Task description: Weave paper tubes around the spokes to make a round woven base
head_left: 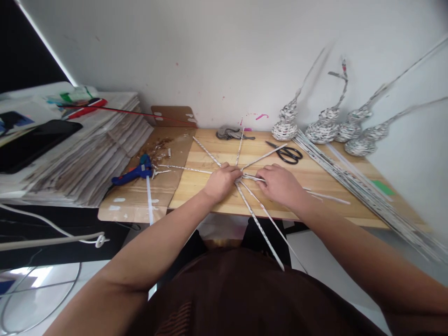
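Observation:
Several rolled paper sticks (259, 226) lie crossed like spokes on the wooden table, radiating out from one centre. My left hand (223, 181) is closed over that crossing, its fingers pressed together on the sticks and hiding the middle. Just to its right, my right hand (276, 183) pinches a paper stick that runs out of the centre toward the right. One long spoke and a thinner strand hang past the table's front edge toward my lap. Black-handled scissors (291, 154) lie behind my right hand, apart from it.
Four woven paper gourds (285, 123) stand along the wall, near a bundle of paper sticks (346, 182). A crumpled grey cloth (231, 133) lies at the back. At left, a blue glue gun (135, 172) rests on cardboard (140, 212) beside a tall newspaper stack (105, 154) bearing a phone (38, 140).

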Demonstrator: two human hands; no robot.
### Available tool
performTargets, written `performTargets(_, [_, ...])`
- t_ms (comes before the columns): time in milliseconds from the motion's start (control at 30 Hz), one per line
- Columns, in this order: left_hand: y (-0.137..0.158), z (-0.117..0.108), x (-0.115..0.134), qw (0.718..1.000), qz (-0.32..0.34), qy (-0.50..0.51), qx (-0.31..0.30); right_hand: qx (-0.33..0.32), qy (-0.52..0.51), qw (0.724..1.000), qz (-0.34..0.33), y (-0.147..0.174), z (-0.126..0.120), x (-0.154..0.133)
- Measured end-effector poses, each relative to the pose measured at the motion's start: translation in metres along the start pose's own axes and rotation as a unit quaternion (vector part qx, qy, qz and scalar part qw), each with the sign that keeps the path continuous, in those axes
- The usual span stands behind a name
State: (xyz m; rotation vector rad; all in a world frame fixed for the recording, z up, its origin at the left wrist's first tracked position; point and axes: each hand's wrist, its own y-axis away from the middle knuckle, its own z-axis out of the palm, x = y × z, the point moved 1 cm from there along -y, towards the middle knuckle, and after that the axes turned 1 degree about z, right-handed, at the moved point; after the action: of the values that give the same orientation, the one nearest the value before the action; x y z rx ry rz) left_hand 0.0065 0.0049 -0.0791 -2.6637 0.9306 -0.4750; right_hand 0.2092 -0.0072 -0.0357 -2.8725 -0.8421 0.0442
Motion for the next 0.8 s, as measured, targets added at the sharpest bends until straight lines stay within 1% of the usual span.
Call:
performTargets(133, [0.001,0.0,0.0,1.0,-0.002,0.011,0.004,-0.036,0.031,0.999,0.023,-0.001,-0.004,-0.005])
performTargets(200, [0.001,0.001,-0.001,1.0,0.003,0.016,0.014,-0.042,0.031,0.998,0.038,-0.004,-0.005,-0.005])
performTargets(300, [0.001,0.003,-0.003,0.999,0.006,0.017,0.028,-0.027,-0.03,0.998,0.05,-0.01,-0.004,0.002])
performTargets(367, [0.001,0.004,-0.004,0.999,0.011,0.015,0.035,-0.01,-0.09,0.996,0.022,-0.012,-0.002,0.008])
performTargets(433, [0.0,0.005,-0.004,0.999,0.016,0.014,0.042,0.009,-0.124,0.992,-0.027,-0.013,-0.001,0.013])
performTargets(500, [0.0,0.005,-0.004,0.999,0.019,0.016,0.046,0.029,-0.127,0.988,-0.078,-0.013,-0.002,0.017])
performTargets(567, [0.0,0.005,-0.004,0.999,0.016,0.02,0.048,0.046,-0.108,0.987,-0.11,-0.012,-0.003,0.019])
performTargets(633, [0.0,0.005,-0.004,0.998,0.013,0.025,0.051,0.051,-0.077,0.989,-0.118,-0.011,-0.002,0.021])
performTargets(800, [0.0,0.005,-0.005,0.998,0.017,0.027,0.049,0.044,-0.023,0.995,-0.088,-0.009,0.004,0.019])
